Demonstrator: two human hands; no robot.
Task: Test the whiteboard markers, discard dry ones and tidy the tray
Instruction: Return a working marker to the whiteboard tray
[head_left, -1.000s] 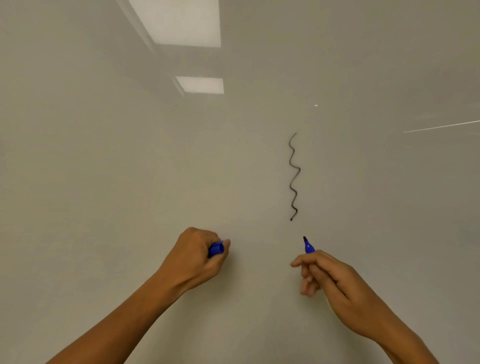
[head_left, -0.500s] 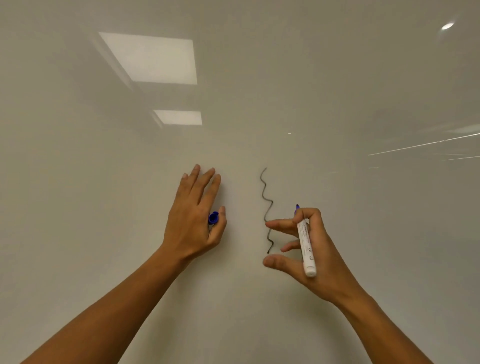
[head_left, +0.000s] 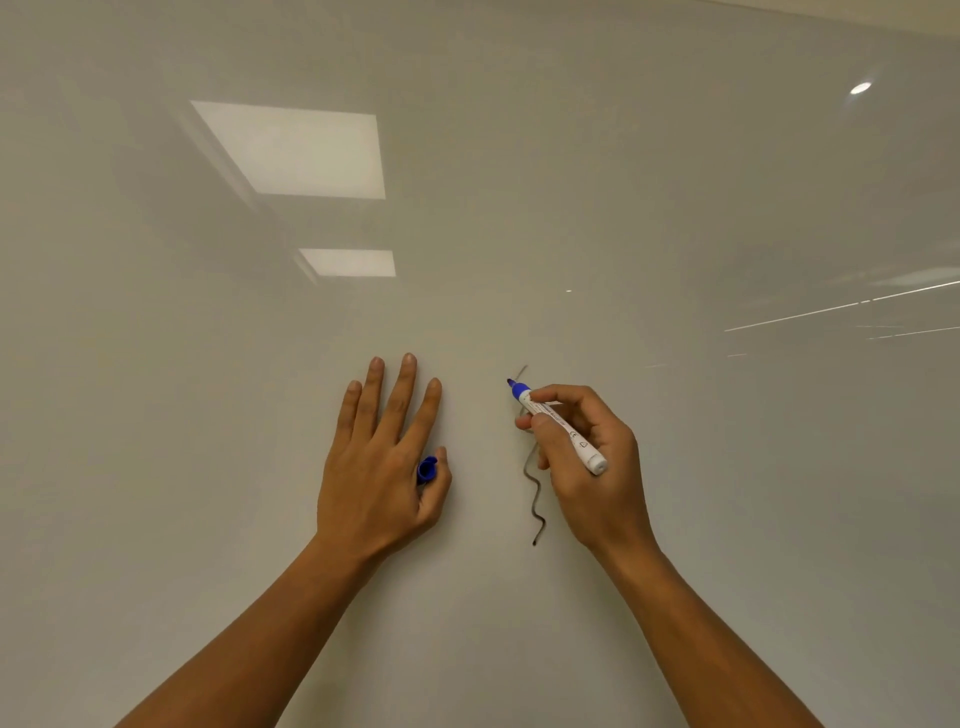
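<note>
A white whiteboard (head_left: 675, 208) fills the view. My right hand (head_left: 587, 467) grips an uncapped blue marker (head_left: 563, 428) with a white barrel, its blue tip pointing up-left at the board, close to the top of a dark wavy line (head_left: 532, 499) drawn there. The hand covers the line's middle part. My left hand (head_left: 382, 467) lies flat against the board with fingers spread upward, and pinches the marker's blue cap (head_left: 427, 469) between thumb and palm. The tray is out of view.
Ceiling light panels (head_left: 296, 150) reflect in the glossy board at upper left. The board's top edge (head_left: 857, 21) shows at the upper right corner.
My left hand opened from a fist and spread flat on the board, keeping the cap. My right hand turned the marker and raised its tip beside the top of the wavy line. The view tilted up.
</note>
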